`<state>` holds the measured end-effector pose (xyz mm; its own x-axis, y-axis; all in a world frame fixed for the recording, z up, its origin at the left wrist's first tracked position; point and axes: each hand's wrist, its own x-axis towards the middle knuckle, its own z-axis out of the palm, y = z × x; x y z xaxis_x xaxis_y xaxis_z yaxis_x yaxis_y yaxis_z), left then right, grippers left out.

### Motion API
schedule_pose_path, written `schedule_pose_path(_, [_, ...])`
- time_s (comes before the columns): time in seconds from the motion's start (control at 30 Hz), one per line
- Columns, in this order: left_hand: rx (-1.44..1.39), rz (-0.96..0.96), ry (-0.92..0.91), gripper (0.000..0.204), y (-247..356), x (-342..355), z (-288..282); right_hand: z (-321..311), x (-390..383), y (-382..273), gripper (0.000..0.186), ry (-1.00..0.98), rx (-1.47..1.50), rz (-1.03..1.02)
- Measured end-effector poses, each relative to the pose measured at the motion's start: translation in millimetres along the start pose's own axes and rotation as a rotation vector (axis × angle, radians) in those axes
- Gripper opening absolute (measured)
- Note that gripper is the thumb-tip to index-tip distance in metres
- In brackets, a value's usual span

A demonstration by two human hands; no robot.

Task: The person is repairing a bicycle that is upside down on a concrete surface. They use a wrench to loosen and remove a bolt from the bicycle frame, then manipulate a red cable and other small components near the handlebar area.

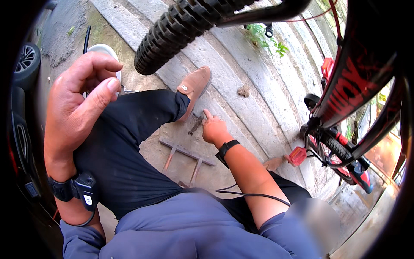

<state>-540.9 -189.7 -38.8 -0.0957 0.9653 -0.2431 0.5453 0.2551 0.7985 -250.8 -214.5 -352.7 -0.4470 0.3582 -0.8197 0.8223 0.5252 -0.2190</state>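
My left hand is raised at the left above my thigh, its fingers bent and the thumb apart from the index finger; no object shows between them. Partly hidden behind it is a white round container, with a black tube beside it. My right hand reaches down to the ground near my shoe, index finger stretched out. Right by its fingers lies a small dark metal tool, like a spanner; whether they touch it is hard to tell. Above hangs a knobby bicycle tyre.
A black and red bicycle frame fills the right side, with a red pedal low down. A metal bar frame lies between my legs. Ridged concrete slabs cover the ground. A car wheel stands far left.
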Motion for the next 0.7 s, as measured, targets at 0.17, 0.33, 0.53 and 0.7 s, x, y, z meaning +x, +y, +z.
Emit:
schedule_pose_path(0.17, [0.005, -0.040, 0.000, 0.022, -1.9, 2.4, -2.6, 34.0, 14.7, 16.8, 0.045, 0.144, -0.051, -0.092])
schedule_pose_path(0.33, [0.059, -0.061, -0.019, 0.022, -2.6, 3.0, -5.4, 22.1, 4.7, 13.1, 0.043, 0.180, -0.072, -0.120])
schedule_pose_path(0.53, [0.054, -0.084, -0.008, 0.024, -4.0, 4.3, -2.7, 28.7, 14.6, 13.9, 0.033, 0.139, -0.077, -0.114])
schedule_pose_path(0.7, [0.024, -0.093, 0.003, 0.023, -4.9, 3.5, 0.4, 43.5, 16.7, 15.0, 0.028, 0.140, 0.126, -0.012])
